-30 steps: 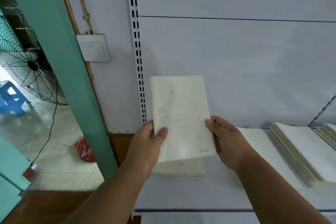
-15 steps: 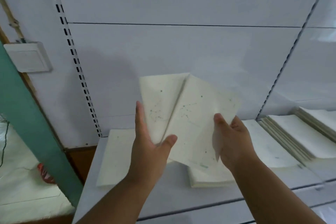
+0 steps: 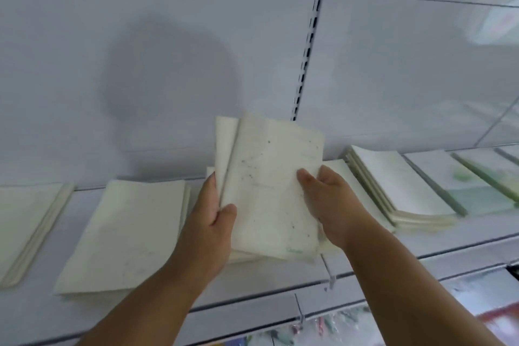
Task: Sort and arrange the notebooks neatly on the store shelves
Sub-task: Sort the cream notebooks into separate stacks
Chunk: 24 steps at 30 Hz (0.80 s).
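Now both cream speckled paper notebooks (image 3: 269,191) have swung right over the white metal shelf (image 3: 421,244); left hand (image 3: 207,222) and right hand (image 3: 328,202) pinch them, unplaced, several piles (image 3: 123,233) already flat.

White shelf (image 3: 421,250) carries flat cream notebook stacks (image 3: 123,233) in row.

Both forearms reach up from the near edge, bare, angled inward toward the middle. The left hand (image 3: 210,213) is turned with its back to the camera, fingers straight and pointing to the far side, thumb curled across to the right in a pinch. The right hand (image 3: 327,202) sits just to its right, slightly farther, knuckles up, fingers curled in a grip with the thumb pointing left. The hands are near each other but apart.
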Available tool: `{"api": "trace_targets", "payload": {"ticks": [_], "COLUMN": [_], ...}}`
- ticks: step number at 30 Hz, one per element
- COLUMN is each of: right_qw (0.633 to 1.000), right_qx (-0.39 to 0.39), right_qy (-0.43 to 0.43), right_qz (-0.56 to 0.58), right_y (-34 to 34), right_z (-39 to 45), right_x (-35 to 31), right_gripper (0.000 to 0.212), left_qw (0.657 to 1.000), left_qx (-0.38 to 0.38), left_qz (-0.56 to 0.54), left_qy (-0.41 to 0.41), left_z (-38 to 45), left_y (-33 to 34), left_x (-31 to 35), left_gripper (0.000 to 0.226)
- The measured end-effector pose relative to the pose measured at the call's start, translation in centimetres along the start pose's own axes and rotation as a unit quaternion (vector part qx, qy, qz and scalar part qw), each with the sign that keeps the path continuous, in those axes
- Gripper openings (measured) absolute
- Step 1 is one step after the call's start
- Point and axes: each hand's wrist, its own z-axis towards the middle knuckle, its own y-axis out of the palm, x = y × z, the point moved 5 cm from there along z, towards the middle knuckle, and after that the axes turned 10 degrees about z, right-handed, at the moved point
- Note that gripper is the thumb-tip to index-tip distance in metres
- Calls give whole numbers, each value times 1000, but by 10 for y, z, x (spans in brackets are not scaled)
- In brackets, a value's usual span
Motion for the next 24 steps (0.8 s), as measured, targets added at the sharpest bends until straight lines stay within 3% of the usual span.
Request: {"api": "trace_targets", "payload": {"ticks": [6,10,13,16,20,24], "right_qw": [981,907,850,815,815,831], "right_qx": [4,21,-8,-27,-29,-15], "right_qy": [-8,-26,-18,-16,-17,-14], "right_qz": [-192,-420,-527,-579,-578,-556], "right_y": [-66,-100,-103,-98,-100,-103], "right_z": [49,82,98,111,119,117], "right_x": [-4,-23,-18,-5,0,4], "right_gripper": [28,44,38,31,32,35], "left_qw": [993,987,979,967,946,926], "left_qx": [-78,-113,-134,-147,-160,-187], "left_qz": [35,82,130,190,268,309], "left_qy": [-77,-79,-77,-81,-83,-107], "left_z": [11,38,53,61,69,67], "left_y": [78,126,148,163,171,174], "left_x": [24,44,48,47,45,38], "left_gripper": [61,49,43,41,44,67]}}
